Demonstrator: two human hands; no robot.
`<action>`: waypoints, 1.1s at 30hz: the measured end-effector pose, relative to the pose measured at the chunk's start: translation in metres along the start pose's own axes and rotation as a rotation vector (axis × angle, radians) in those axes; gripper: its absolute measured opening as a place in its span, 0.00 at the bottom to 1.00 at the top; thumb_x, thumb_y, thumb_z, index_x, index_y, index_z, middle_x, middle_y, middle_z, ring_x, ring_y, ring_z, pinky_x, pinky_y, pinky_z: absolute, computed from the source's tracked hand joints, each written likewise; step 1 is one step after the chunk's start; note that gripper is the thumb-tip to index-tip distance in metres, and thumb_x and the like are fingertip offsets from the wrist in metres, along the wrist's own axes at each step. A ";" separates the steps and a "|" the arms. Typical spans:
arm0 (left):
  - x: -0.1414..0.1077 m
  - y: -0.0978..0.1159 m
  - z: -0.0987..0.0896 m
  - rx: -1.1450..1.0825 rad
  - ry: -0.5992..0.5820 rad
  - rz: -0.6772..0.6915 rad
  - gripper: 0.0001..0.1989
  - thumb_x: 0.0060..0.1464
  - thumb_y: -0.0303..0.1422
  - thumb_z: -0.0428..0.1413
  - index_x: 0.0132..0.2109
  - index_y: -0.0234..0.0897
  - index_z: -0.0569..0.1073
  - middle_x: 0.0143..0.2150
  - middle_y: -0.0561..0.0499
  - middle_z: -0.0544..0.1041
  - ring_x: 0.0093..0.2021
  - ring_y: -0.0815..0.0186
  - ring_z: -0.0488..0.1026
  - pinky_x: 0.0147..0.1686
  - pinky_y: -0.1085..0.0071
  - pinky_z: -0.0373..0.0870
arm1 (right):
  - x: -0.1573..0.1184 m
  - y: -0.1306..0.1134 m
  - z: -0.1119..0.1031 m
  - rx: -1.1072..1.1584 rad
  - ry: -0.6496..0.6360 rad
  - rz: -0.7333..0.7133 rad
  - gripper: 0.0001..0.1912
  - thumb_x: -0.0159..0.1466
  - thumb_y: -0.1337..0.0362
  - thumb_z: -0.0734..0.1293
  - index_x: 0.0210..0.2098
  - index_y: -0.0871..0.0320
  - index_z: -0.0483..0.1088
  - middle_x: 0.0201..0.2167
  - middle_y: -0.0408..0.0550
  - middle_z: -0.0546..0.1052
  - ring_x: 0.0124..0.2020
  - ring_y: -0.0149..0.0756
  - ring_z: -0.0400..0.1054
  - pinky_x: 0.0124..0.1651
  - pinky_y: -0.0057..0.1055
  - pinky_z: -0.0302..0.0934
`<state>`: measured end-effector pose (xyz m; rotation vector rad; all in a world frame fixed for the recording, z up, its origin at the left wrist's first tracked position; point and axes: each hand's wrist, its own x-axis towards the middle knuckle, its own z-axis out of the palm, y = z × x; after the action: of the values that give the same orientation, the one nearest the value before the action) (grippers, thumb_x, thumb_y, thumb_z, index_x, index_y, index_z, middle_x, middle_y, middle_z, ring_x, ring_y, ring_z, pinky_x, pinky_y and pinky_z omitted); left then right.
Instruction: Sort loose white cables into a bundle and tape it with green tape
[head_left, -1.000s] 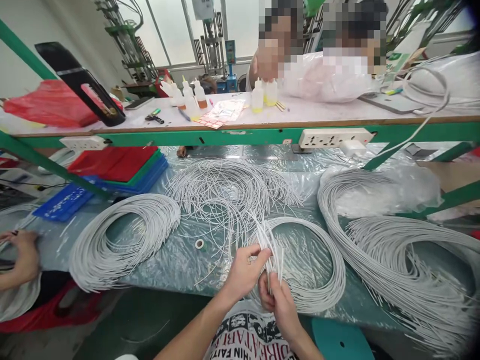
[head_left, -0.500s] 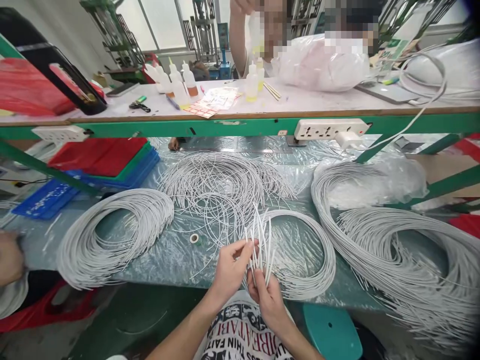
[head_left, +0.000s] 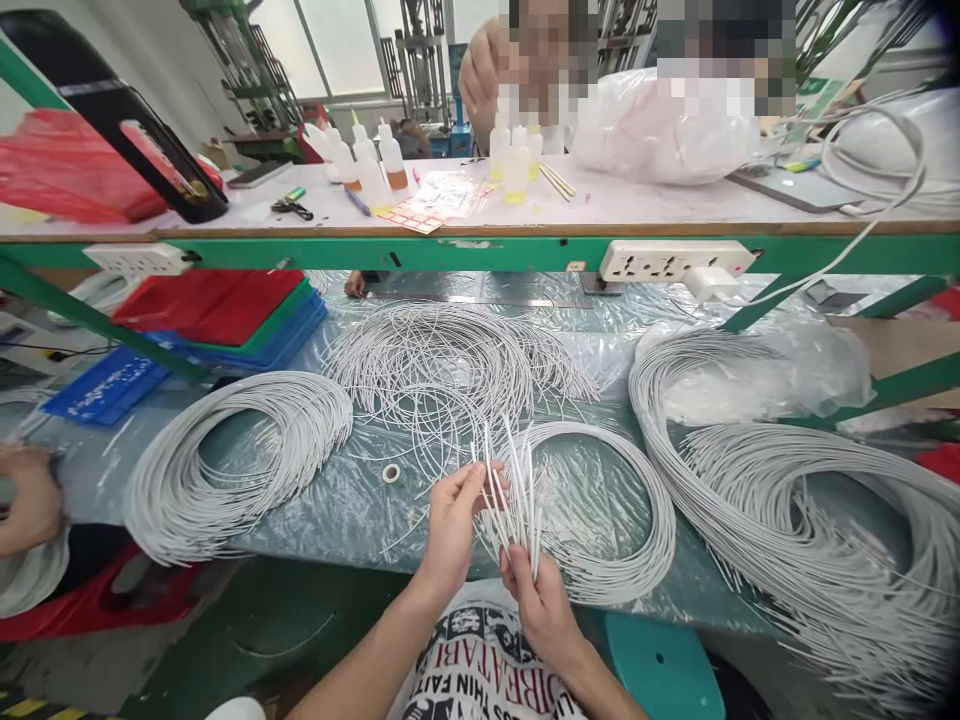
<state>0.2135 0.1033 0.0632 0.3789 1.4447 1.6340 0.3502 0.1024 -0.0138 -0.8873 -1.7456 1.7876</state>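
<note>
My right hand (head_left: 534, 598) grips the lower ends of a small bundle of white wires (head_left: 511, 490) that fan upward over the near table edge. My left hand (head_left: 452, 524) pinches one or two of those wire ends between thumb and fingers. The bundle belongs to a white wire coil (head_left: 626, 520) lying on the plastic-covered table (head_left: 352, 520) right in front of me. A loose tangle of thin white wires (head_left: 450, 365) lies just beyond the hands.
A coil of white wire (head_left: 225, 460) lies at the left and a big heap of wire (head_left: 795, 500) at the right. A small tape roll (head_left: 391, 473) sits by my left hand. Glue bottles (head_left: 517, 160) stand on the green-edged shelf (head_left: 480, 250); two people sit behind it. Another person's hand (head_left: 30, 495) rests at far left.
My hands shifted slightly left and the wire ends fanned out more upright. My left hand moved from the bundle's middle to pinching separate ends. The person behind the shelf lowered a hand to the bottles.
</note>
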 end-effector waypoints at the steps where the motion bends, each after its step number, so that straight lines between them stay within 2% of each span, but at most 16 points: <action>1: 0.001 0.002 0.000 -0.026 0.012 -0.004 0.17 0.55 0.44 0.57 0.37 0.32 0.79 0.35 0.46 0.75 0.34 0.65 0.70 0.35 0.70 0.70 | 0.000 0.000 -0.001 -0.018 -0.017 -0.006 0.22 0.71 0.53 0.52 0.27 0.59 0.62 0.20 0.42 0.57 0.22 0.29 0.51 0.28 0.29 0.46; 6: 0.001 0.009 -0.001 -0.081 -0.023 -0.020 0.16 0.56 0.43 0.56 0.39 0.33 0.77 0.34 0.48 0.72 0.32 0.68 0.67 0.34 0.72 0.68 | 0.002 -0.002 -0.003 -0.092 -0.087 -0.036 0.21 0.72 0.56 0.52 0.28 0.59 0.62 0.19 0.41 0.56 0.22 0.30 0.51 0.28 0.30 0.44; 11: 0.002 0.006 -0.003 -0.145 -0.017 -0.046 0.14 0.56 0.42 0.57 0.37 0.35 0.76 0.37 0.49 0.70 0.37 0.68 0.67 0.37 0.73 0.67 | 0.001 -0.004 -0.005 -0.176 -0.105 -0.080 0.21 0.72 0.56 0.51 0.28 0.59 0.62 0.20 0.42 0.58 0.22 0.30 0.53 0.29 0.30 0.44; 17: 0.004 0.004 -0.002 -0.235 -0.021 -0.085 0.13 0.55 0.41 0.59 0.36 0.34 0.75 0.36 0.50 0.71 0.37 0.69 0.67 0.39 0.74 0.66 | 0.000 -0.004 -0.003 -0.150 -0.115 -0.059 0.22 0.71 0.53 0.52 0.28 0.59 0.64 0.19 0.42 0.59 0.21 0.31 0.53 0.29 0.30 0.46; 19: 0.004 0.005 -0.003 -0.259 0.024 -0.049 0.12 0.55 0.40 0.59 0.35 0.34 0.74 0.38 0.49 0.71 0.40 0.68 0.68 0.40 0.74 0.66 | 0.002 -0.004 -0.001 -0.044 -0.026 0.003 0.23 0.70 0.50 0.52 0.27 0.58 0.63 0.17 0.42 0.60 0.20 0.32 0.55 0.29 0.31 0.49; 21: 0.003 0.008 -0.005 -0.317 0.093 0.006 0.11 0.55 0.40 0.59 0.34 0.35 0.72 0.40 0.50 0.70 0.41 0.68 0.68 0.39 0.75 0.67 | 0.008 -0.006 -0.001 0.151 0.169 0.099 0.24 0.69 0.46 0.52 0.28 0.57 0.62 0.17 0.43 0.64 0.20 0.34 0.59 0.30 0.32 0.55; 23: 0.002 0.012 -0.009 -0.390 0.111 0.024 0.12 0.55 0.40 0.59 0.34 0.36 0.69 0.33 0.53 0.67 0.31 0.73 0.65 0.31 0.77 0.64 | 0.016 -0.010 -0.002 0.338 0.350 0.154 0.24 0.67 0.43 0.54 0.29 0.55 0.60 0.22 0.48 0.71 0.24 0.37 0.65 0.34 0.35 0.61; 25: -0.001 0.014 -0.013 -0.410 0.057 -0.009 0.14 0.56 0.42 0.58 0.34 0.37 0.66 0.24 0.59 0.57 0.21 0.77 0.53 0.21 0.79 0.55 | 0.023 -0.014 -0.005 0.412 0.412 0.122 0.23 0.66 0.43 0.57 0.29 0.55 0.59 0.27 0.50 0.73 0.30 0.38 0.67 0.42 0.37 0.63; 27: -0.004 0.014 -0.014 -0.350 -0.016 -0.058 0.15 0.57 0.44 0.56 0.34 0.37 0.65 0.22 0.62 0.48 0.19 0.77 0.41 0.17 0.78 0.45 | 0.027 -0.016 -0.005 0.417 0.369 0.052 0.23 0.67 0.44 0.57 0.27 0.56 0.58 0.23 0.45 0.69 0.29 0.35 0.65 0.44 0.36 0.62; 28: -0.005 0.012 -0.014 -0.288 -0.043 -0.069 0.16 0.57 0.46 0.55 0.34 0.36 0.66 0.21 0.62 0.47 0.19 0.77 0.40 0.17 0.78 0.43 | 0.028 -0.016 -0.003 0.430 0.315 0.024 0.23 0.67 0.45 0.57 0.26 0.56 0.57 0.19 0.42 0.65 0.25 0.33 0.62 0.40 0.34 0.62; 31: -0.006 0.003 -0.011 -0.014 -0.113 -0.057 0.19 0.56 0.48 0.55 0.41 0.35 0.70 0.20 0.62 0.47 0.19 0.76 0.42 0.19 0.77 0.42 | 0.024 -0.012 0.005 0.498 0.113 0.020 0.25 0.67 0.43 0.56 0.25 0.56 0.54 0.16 0.34 0.49 0.17 0.26 0.46 0.25 0.27 0.51; 33: -0.005 -0.003 -0.009 0.150 -0.138 -0.029 0.20 0.55 0.48 0.56 0.41 0.34 0.72 0.19 0.62 0.49 0.19 0.76 0.44 0.19 0.76 0.42 | 0.019 -0.010 0.011 0.467 0.014 0.064 0.25 0.66 0.42 0.56 0.25 0.56 0.54 0.17 0.35 0.47 0.18 0.25 0.41 0.22 0.26 0.42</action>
<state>0.2112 0.0931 0.0594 0.5424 1.4655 1.4513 0.3282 0.1096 -0.0060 -0.7566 -1.2180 2.0997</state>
